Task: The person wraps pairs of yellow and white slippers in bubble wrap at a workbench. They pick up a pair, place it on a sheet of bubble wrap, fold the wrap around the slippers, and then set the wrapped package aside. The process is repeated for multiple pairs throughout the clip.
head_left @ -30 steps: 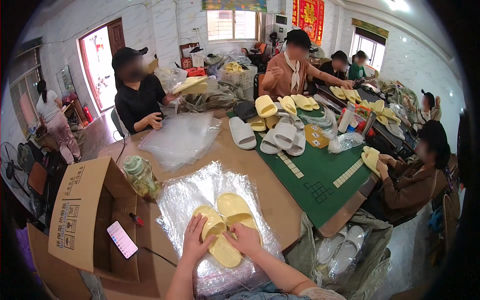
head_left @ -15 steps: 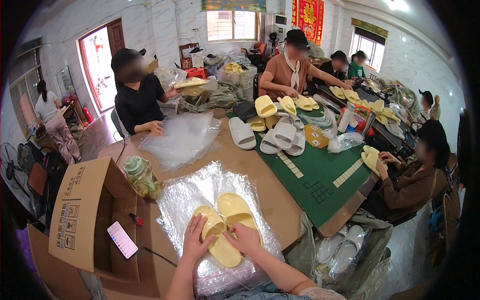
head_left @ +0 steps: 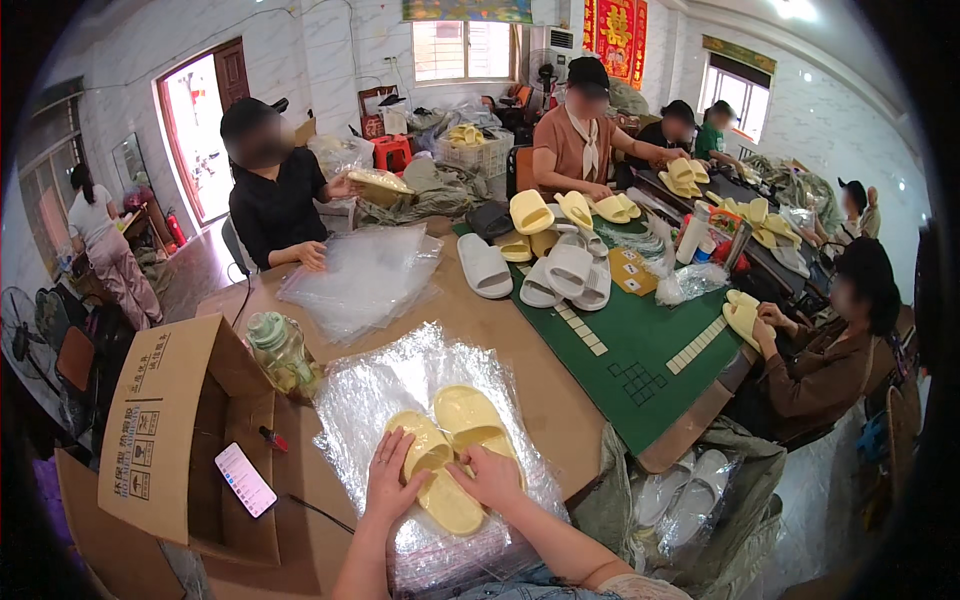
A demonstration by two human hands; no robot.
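A pair of yellow slippers lies on a stack of clear plastic bags [head_left: 350, 400] in front of me. My left hand [head_left: 390, 480] holds the near left slipper [head_left: 452, 500], with its fingers along the outer side of the strap and the thumb near the strap's opening. My right hand [head_left: 490, 477] is closed at that slipper's inner side, its fingers bent beside the strap edge; the fingertips are partly hidden. The other slipper [head_left: 466, 408] lies just beyond, angled beside the first, partly covered by my right hand.
An open cardboard box [head_left: 150, 430], a phone [head_left: 245, 480] and a glass jar [head_left: 280, 350] stand at left. More bags [head_left: 365, 275] lie ahead near a co-worker. Grey slippers [head_left: 485, 265] sit by a green mat [head_left: 620, 370]. A sack [head_left: 740, 500] of wrapped slippers is at right.
My hands and the slippers before me stay nearly still. Across the table, the co-worker in brown has lifted yellow slippers; the one in black has lowered and tilted the pair in hand.
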